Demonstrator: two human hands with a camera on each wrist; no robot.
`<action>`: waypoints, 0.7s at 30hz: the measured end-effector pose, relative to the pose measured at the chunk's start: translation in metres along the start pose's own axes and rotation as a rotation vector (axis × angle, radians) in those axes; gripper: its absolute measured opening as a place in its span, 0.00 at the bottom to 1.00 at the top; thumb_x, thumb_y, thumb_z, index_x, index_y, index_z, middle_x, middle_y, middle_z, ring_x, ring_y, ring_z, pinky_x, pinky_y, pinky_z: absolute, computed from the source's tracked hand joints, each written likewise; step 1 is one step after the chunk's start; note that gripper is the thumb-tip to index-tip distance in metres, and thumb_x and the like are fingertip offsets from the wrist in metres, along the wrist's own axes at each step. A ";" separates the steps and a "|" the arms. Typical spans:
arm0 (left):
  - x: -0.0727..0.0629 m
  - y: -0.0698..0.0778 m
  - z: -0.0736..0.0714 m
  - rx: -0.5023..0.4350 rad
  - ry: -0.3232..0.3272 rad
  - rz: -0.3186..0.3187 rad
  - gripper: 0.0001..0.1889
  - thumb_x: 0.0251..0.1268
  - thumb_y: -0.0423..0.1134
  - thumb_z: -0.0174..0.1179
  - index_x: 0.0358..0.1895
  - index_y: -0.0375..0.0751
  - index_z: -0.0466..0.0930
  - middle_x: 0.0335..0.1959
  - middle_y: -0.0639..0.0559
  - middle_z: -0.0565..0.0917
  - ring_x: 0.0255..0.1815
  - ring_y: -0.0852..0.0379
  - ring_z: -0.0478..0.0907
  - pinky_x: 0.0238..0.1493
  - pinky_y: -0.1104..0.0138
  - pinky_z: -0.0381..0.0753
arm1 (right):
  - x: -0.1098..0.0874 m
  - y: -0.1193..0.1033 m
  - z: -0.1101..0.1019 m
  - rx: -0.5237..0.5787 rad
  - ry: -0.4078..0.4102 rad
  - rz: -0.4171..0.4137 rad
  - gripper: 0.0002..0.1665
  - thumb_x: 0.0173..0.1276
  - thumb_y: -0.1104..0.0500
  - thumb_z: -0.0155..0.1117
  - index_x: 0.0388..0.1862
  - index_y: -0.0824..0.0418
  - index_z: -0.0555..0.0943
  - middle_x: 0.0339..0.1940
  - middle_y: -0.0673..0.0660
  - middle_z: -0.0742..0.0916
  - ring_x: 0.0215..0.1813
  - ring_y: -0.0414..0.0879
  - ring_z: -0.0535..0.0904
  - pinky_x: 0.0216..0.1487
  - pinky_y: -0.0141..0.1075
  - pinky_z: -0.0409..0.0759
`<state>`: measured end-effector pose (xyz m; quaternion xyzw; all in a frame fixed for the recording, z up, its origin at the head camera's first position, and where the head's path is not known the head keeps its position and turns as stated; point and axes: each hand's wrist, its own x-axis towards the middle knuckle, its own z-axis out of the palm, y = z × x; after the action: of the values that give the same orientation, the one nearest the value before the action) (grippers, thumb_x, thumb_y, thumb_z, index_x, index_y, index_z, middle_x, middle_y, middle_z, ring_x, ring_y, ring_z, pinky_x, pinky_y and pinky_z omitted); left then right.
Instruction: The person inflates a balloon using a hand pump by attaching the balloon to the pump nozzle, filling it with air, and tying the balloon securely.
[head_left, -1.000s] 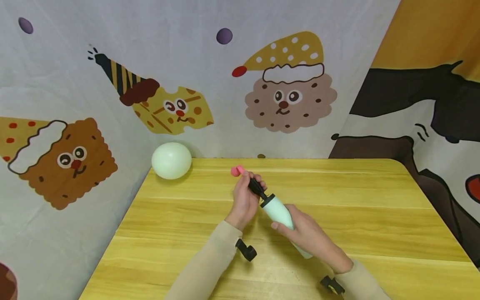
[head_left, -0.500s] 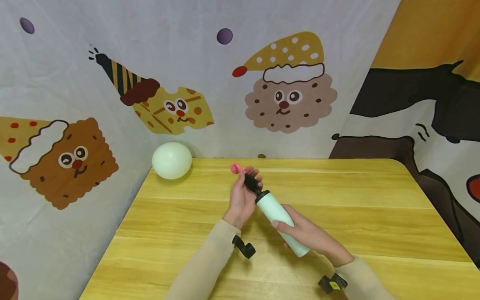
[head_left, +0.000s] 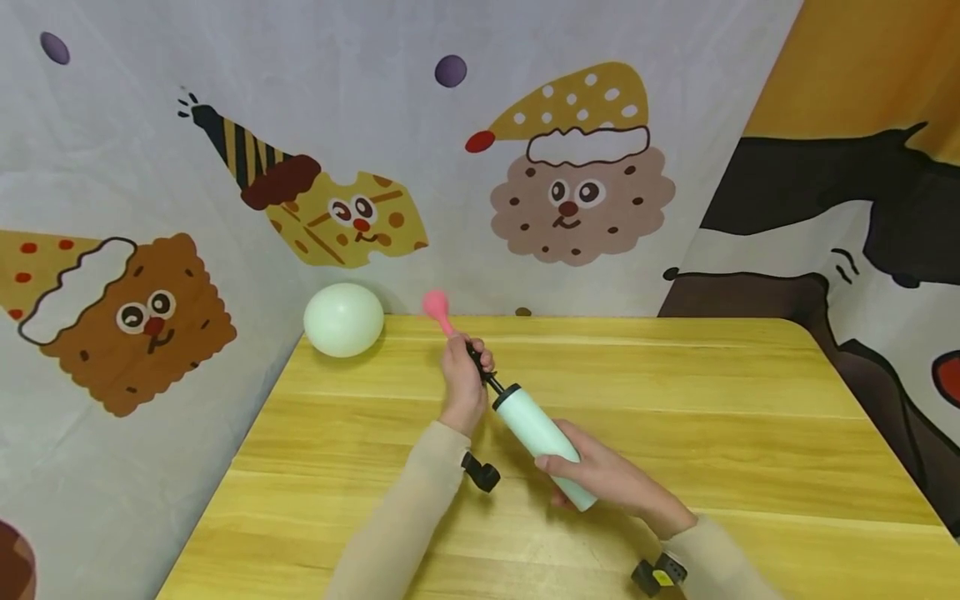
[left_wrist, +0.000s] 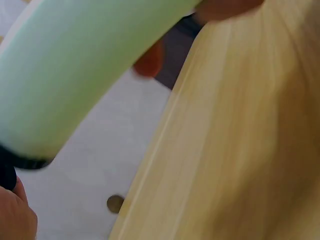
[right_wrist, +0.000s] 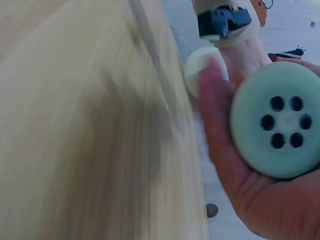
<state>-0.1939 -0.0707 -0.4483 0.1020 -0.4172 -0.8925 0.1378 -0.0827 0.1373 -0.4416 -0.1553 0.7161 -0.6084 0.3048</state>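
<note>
My right hand (head_left: 611, 475) grips the pale mint body of a balloon pump (head_left: 534, 433), thumb across the top. The pump slants up to the left over the table. At its black end (head_left: 476, 357) my left hand (head_left: 462, 385) curls its fingers round the handle, and a short black rod shows between handle and body. A pink balloon (head_left: 435, 305), slightly swollen into a small bulb, sticks out past the left hand; its neck runs into the fingers, which hide the mouth. In the right wrist view the pump's round base (right_wrist: 287, 120) shows several dark holes.
An inflated pale green balloon (head_left: 343, 320) sits at the table's back left corner. The wooden table (head_left: 712, 400) meets a cloth backdrop (head_left: 450, 250) printed with cartoon figures along its far edge. Each wrist carries a black camera mount (head_left: 482, 473).
My left hand has moved up and left, its fingers closing round the handle, and more rod shows. The pump shifted left with the right hand. The pink balloon has gone from limp to bulb-shaped.
</note>
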 end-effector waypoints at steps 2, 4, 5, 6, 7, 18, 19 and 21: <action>0.007 0.004 -0.004 0.007 0.012 0.004 0.15 0.86 0.38 0.35 0.34 0.42 0.66 0.24 0.53 0.71 0.16 0.64 0.67 0.18 0.75 0.66 | -0.003 0.001 0.001 -0.022 -0.005 -0.002 0.37 0.80 0.50 0.61 0.77 0.63 0.59 0.46 0.68 0.77 0.29 0.55 0.84 0.31 0.51 0.87; 0.014 0.010 -0.008 0.005 0.026 0.010 0.15 0.86 0.37 0.35 0.35 0.43 0.65 0.23 0.53 0.72 0.16 0.64 0.67 0.18 0.74 0.67 | -0.008 0.002 0.001 -0.059 -0.005 -0.011 0.35 0.80 0.49 0.60 0.76 0.62 0.61 0.44 0.67 0.77 0.26 0.52 0.82 0.27 0.47 0.86; 0.019 0.014 -0.010 -0.001 0.032 0.021 0.15 0.87 0.38 0.35 0.35 0.43 0.65 0.23 0.54 0.72 0.16 0.64 0.67 0.18 0.74 0.67 | -0.012 0.001 0.001 -0.078 -0.004 -0.020 0.34 0.80 0.49 0.60 0.76 0.63 0.61 0.43 0.66 0.78 0.25 0.51 0.82 0.25 0.46 0.85; 0.023 0.018 -0.012 -0.011 0.042 0.033 0.15 0.87 0.38 0.35 0.35 0.43 0.65 0.23 0.54 0.72 0.16 0.64 0.67 0.18 0.75 0.66 | -0.017 0.001 0.000 -0.099 -0.003 -0.026 0.33 0.81 0.49 0.60 0.75 0.63 0.62 0.42 0.65 0.78 0.24 0.50 0.82 0.24 0.44 0.85; 0.027 0.022 -0.013 -0.028 0.052 0.045 0.15 0.87 0.38 0.36 0.35 0.43 0.65 0.23 0.54 0.72 0.16 0.64 0.67 0.18 0.75 0.66 | -0.022 0.001 -0.001 -0.119 -0.003 -0.027 0.32 0.81 0.49 0.60 0.74 0.62 0.62 0.42 0.64 0.78 0.24 0.49 0.81 0.23 0.43 0.84; 0.017 0.020 -0.011 -0.022 0.037 0.002 0.16 0.89 0.41 0.34 0.36 0.43 0.63 0.24 0.54 0.71 0.16 0.64 0.65 0.19 0.75 0.65 | -0.031 -0.002 0.004 -0.326 0.064 -0.062 0.35 0.80 0.46 0.61 0.74 0.63 0.64 0.40 0.59 0.83 0.30 0.52 0.83 0.23 0.42 0.84; 0.013 0.017 -0.009 -0.015 0.028 0.002 0.16 0.89 0.41 0.34 0.36 0.43 0.64 0.24 0.54 0.71 0.17 0.64 0.66 0.19 0.75 0.65 | -0.027 -0.002 0.005 -0.326 0.070 -0.065 0.36 0.79 0.45 0.61 0.74 0.64 0.64 0.41 0.59 0.83 0.30 0.53 0.83 0.23 0.42 0.84; 0.005 0.011 -0.005 -0.005 0.011 -0.002 0.15 0.88 0.41 0.34 0.36 0.44 0.64 0.24 0.54 0.71 0.17 0.64 0.66 0.19 0.75 0.65 | -0.019 -0.004 0.007 -0.324 0.082 -0.071 0.37 0.79 0.45 0.61 0.75 0.66 0.63 0.41 0.60 0.83 0.30 0.54 0.83 0.23 0.42 0.83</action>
<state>-0.1955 -0.0824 -0.4437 0.1071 -0.4142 -0.8930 0.1393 -0.0643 0.1424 -0.4337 -0.2025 0.8107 -0.5013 0.2246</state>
